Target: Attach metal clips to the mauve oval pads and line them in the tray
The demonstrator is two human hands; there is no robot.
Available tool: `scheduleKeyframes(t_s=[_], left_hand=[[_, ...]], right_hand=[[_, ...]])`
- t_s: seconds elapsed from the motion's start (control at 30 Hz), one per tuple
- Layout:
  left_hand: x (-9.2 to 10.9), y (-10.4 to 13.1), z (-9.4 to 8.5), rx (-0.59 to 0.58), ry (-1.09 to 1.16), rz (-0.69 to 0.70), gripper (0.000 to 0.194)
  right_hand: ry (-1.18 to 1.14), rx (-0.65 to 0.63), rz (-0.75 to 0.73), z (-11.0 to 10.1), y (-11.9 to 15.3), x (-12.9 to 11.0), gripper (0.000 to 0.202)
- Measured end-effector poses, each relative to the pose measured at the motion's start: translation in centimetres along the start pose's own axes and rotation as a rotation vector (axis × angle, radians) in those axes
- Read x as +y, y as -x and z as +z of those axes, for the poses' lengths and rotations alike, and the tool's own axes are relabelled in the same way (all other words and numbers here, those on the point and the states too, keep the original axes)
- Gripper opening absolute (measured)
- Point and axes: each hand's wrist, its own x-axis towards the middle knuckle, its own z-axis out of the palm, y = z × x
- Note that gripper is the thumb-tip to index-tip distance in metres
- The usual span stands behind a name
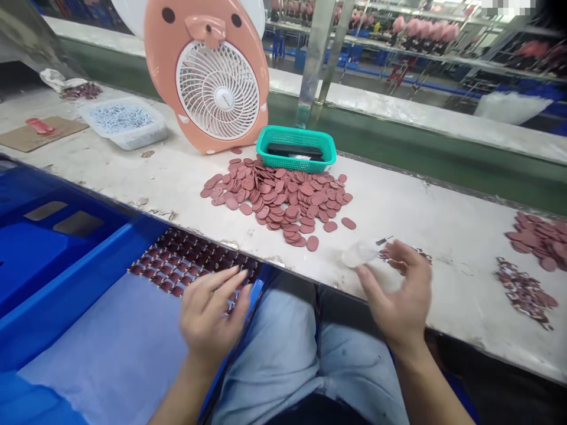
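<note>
Over the right end of the rows of dark red pieces (172, 260) in the blue crate, my left hand (214, 313) hovers with its fingers spread, nothing visible in them. My right hand (401, 289) is at the table's front edge, thumb and fingers apart, beside a small translucent bottle (359, 254) with a thin dark tip. Whether it touches the bottle is unclear. Behind its fingers lie a few small dark red pieces (425, 255), partly hidden. A large pile of reddish-brown oval discs (287, 200) spreads across the table in front of a green basket (328, 154).
An orange fan (162, 59) stands behind the pile. To its left are a white tray (133, 139) of small pale pieces and a cardboard piece (66, 131). More discs (540, 236) and small assembled parts (522, 289) lie at the right. The blue crate (80, 277) sits below the table edge.
</note>
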Motion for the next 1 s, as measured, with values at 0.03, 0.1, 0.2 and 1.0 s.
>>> scheduleKeyframes(t_s=[0.03, 0.1, 0.2, 1.0], left_hand=[[2.0, -1.0, 0.9, 0.037, 0.082, 0.176, 0.028], [5.7, -3.0, 2.9, -0.090, 0.124, 0.388, 0.041], [9.2, -5.3, 5.7, -0.371, 0.131, 0.500, 0.063], [10.5, 1.5, 1.2, -1.109, 1.229, -1.014, 0.047]], right_hand=[[0.021, -0.078, 0.054, 0.3, -0.5, 0.2, 0.066], [0.046, -0.240, 0.133, 1.0, -1.2, 0.3, 0.072], [-0.023, -0.370, 0.195, 1.7, -1.7, 0.3, 0.047], [-0.923, -1.144, 0.405, -2.1, 0.0, -5.1, 0.020]])
